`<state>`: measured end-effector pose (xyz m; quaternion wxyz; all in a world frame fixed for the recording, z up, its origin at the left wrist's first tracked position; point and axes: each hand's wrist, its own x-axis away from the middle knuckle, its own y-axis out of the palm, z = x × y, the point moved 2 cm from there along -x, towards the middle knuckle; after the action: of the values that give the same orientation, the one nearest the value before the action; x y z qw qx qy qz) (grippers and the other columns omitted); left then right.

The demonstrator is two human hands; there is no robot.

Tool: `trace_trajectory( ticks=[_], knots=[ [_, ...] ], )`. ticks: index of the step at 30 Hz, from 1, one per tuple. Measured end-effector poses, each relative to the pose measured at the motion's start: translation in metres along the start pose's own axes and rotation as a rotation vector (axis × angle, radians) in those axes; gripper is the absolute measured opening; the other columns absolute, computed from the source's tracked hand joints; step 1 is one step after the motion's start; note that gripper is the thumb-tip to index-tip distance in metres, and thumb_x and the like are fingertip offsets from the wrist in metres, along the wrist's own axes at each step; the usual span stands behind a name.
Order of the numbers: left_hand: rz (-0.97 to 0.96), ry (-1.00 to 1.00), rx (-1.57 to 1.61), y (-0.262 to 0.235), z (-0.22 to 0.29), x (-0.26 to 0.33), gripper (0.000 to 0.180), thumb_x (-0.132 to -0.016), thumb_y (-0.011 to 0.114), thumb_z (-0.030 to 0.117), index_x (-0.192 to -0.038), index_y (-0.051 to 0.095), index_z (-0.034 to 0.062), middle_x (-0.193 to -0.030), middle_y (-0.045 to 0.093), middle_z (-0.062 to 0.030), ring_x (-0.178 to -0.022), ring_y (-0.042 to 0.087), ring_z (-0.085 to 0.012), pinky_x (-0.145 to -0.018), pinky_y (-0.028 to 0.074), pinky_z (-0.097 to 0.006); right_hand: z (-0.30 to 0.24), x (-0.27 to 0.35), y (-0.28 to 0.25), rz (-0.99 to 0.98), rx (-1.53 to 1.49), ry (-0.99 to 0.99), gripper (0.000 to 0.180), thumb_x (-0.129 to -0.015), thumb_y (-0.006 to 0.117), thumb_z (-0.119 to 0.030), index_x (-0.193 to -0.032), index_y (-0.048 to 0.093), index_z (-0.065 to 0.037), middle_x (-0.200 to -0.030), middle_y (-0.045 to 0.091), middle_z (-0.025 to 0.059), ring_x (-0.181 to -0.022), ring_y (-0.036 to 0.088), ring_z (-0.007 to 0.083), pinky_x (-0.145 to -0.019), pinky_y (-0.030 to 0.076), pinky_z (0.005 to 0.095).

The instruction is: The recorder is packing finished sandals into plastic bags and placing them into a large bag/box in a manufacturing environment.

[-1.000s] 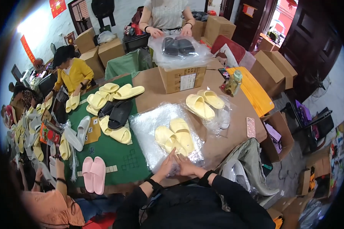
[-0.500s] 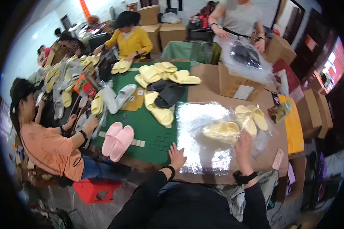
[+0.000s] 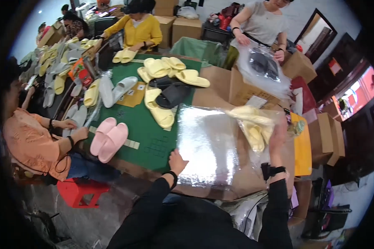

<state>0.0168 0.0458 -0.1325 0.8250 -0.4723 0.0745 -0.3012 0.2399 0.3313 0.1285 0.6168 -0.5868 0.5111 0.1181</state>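
One left hand (image 3: 178, 162), grip unclear, at sheeting (image 3: 207, 147) edge; across bare middle, slippers (image 3: 249, 112) in right hand (image 3: 278, 133).

Sheets (image 3: 207, 145): clear plastic film, smooth, high gloss, strong glare | Yellow slippers (image 3: 248, 112): matt, foam-like, under shiny clear film | Pink slippers (image 3: 109, 140): smooth, matt | Mat (image 3: 131, 116): cloth-like, matt | Tabletop (image 3: 214, 83): matt | Carton (image 3: 240, 89): matt cardboard | Stool (image 3: 75, 193): smooth plastic, slight sheen

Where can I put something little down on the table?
Brown tabletop is free between the slipper pile and the cardboard box; the green mat is free between the pink slippers and that pile. Yellow slippers crowd the right hand; plastic sheets lie between both hands.
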Motion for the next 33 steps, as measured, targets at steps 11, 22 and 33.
trace_trajectory(
  ticks=[11, 22, 33],
  knots=[
    [-0.443, -0.269, 0.439, 0.046, -0.009, -0.023, 0.054, -0.064, 0.076, 0.029, -0.099, 0.056, -0.0068, -0.096, 0.062, -0.0213, -0.087, 0.061, -0.0345, -0.075, 0.048, -0.041, 0.021, 0.159, 0.045, -0.463, 0.08, 0.396, 0.015, -0.076, 0.06, -0.013, -0.089, 0.067, -0.01, -0.119, 0.054, 0.0108, -0.11, 0.048, 0.0318, -0.095, 0.032, 0.0451],
    [-0.418, -0.167, 0.944, -0.021, -0.008, -0.047, 0.022, -0.072, 0.059, 0.001, -0.093, 0.06, -0.0055, -0.079, 0.062, -0.0103, -0.066, 0.06, -0.0186, -0.058, 0.048, -0.033, -0.031, 0.155, 0.053, -0.389, 0.064, 0.338, 0.016, -0.077, 0.059, -0.016, -0.089, 0.066, -0.008, -0.119, 0.053, 0.0084, -0.112, 0.045, 0.0313, -0.098, 0.028, 0.0501],
    [-0.484, -0.229, 0.574, -0.088, -0.119, -0.066, 0.025, -0.074, 0.063, 0.006, -0.096, 0.057, -0.0037, -0.081, 0.061, -0.0104, -0.07, 0.06, -0.0223, -0.058, 0.048, -0.035, -0.036, 0.179, 0.055, -0.497, 0.323, 0.777, 0.019, -0.078, 0.056, -0.018, -0.091, 0.069, -0.013, -0.112, 0.057, 0.0093, -0.102, 0.05, 0.0316, -0.087, 0.038, 0.0449]
  ],
)
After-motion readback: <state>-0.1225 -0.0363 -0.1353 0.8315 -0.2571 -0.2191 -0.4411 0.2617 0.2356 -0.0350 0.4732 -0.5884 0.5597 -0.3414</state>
